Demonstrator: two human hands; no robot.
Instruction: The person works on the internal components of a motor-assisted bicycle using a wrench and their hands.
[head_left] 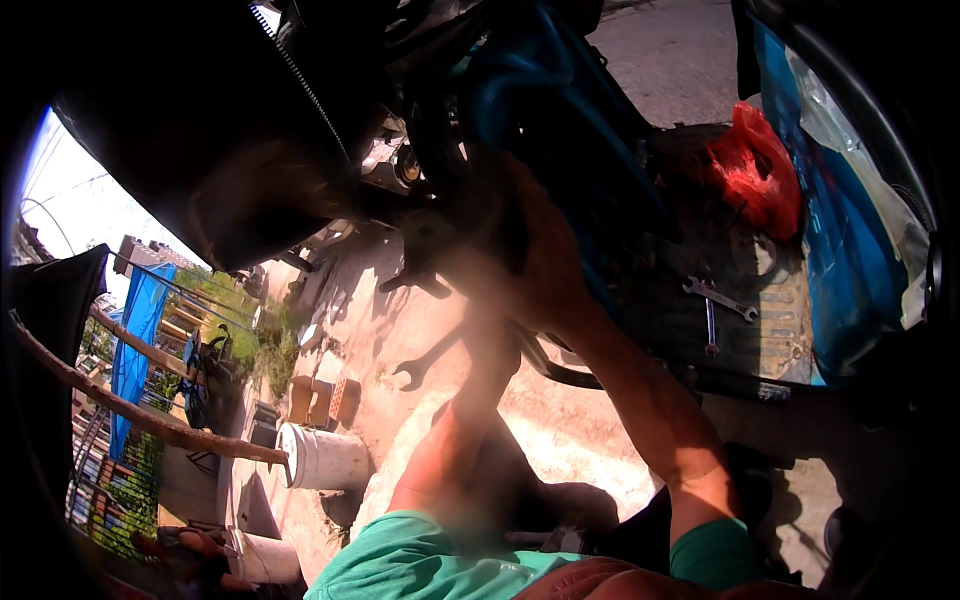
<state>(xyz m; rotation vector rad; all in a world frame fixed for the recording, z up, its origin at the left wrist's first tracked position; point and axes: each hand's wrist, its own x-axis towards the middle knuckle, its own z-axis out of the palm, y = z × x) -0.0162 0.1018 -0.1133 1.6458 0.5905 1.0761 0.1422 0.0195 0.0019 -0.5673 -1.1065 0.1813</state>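
Note:
My left hand (488,305) is closed, blurred by glare. An open-end wrench (428,362) sticks out from it, its jaw toward the lower left. Just above is a dark metal fitting (425,240) of a blue vehicle body (545,75). My right hand (540,235) reaches up beside the left into the shade under that body. Its fingers are lost in the dark, so what they touch does not show. On the ribbed footboard (785,335) at the right lie two crossed wrenches, one slanted (728,300) and one upright (711,325).
A red plastic bag (755,175) lies on the footboard beside a blue panel (850,270). A black zippered cover (270,130) hangs at upper left. At lower left stand white buckets (330,460), bricks (343,402) and a long wooden pole (150,415). Sandy ground lies below.

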